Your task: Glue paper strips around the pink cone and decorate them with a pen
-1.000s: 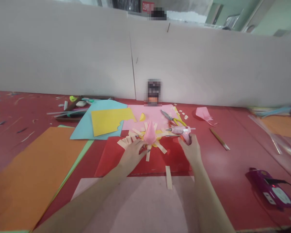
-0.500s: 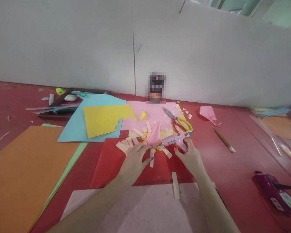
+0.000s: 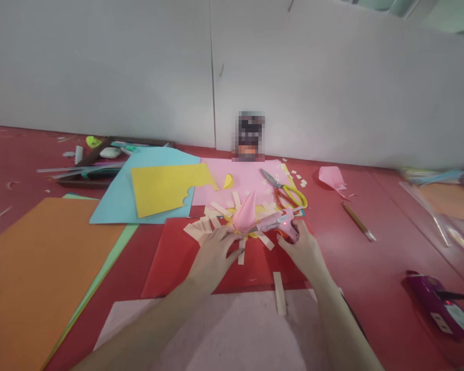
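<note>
A pink pointed paper bud (image 3: pixel 245 212) stands on a yellow paper base, with pale paper strips (image 3: pixel 265 240) sticking out around it. At its near left side, my left hand (image 3: pixel 213 255) has its fingers and thumb closed about the base; the exact contact is partly hidden. My right hand (image 3: pixel 303 248) grips a pink glue gun (image 3: pixel 272 222), whose nozzle points left at the foot of the bud. Under both lies a red sheet (image 3: pixel 178 263). One loose pale strip (image 3: pixel 279 293) rests nearer to me.
Scissors (image 3: pixel 288 193) with yellow and red handles lie beyond the glue gun on pink paper (image 3: pixel 209 172). Yellow card (image 3: pixel 162 188), blue card (image 3: pixel 104 208) and orange card (image 3: pixel 42 257) spread leftward. To the right are a brown pencil-like stick (image 3: pixel 358 220) and a purple power strip (image 3: pixel 441 304).
The whole view has shifted slightly. Both hands, the bud and the glue gun keep nearly the same places relative to each other.
</note>
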Demonstrator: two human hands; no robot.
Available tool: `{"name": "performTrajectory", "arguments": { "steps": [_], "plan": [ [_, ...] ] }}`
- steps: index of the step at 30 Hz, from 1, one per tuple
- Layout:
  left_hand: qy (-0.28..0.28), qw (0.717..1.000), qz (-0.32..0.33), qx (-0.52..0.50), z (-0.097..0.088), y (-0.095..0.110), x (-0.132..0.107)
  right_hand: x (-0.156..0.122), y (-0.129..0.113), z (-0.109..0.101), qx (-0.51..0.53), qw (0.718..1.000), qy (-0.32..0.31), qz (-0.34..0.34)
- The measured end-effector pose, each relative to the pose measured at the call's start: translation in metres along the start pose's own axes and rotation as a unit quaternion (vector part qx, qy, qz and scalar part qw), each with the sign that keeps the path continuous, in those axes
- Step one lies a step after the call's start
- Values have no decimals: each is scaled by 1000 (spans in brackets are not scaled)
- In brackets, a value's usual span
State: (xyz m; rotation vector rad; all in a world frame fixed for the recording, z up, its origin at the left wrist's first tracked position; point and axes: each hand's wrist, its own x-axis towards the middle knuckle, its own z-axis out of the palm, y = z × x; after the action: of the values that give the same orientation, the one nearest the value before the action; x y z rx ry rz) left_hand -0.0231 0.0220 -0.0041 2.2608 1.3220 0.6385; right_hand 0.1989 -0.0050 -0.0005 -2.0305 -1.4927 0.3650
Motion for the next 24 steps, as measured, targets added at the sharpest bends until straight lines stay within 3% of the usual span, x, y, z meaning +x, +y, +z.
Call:
{"name": "performTrajectory", "arguments": {
  "steps": [7,24],
  "plan": [
    [-8,998,-8,63,2,3,6,1,1,-2,7,1000,7,11],
    [-7,1000,-11,-3,3,2,9,-2,-3,-4,-10,1000,-7,17]
  ]
}}
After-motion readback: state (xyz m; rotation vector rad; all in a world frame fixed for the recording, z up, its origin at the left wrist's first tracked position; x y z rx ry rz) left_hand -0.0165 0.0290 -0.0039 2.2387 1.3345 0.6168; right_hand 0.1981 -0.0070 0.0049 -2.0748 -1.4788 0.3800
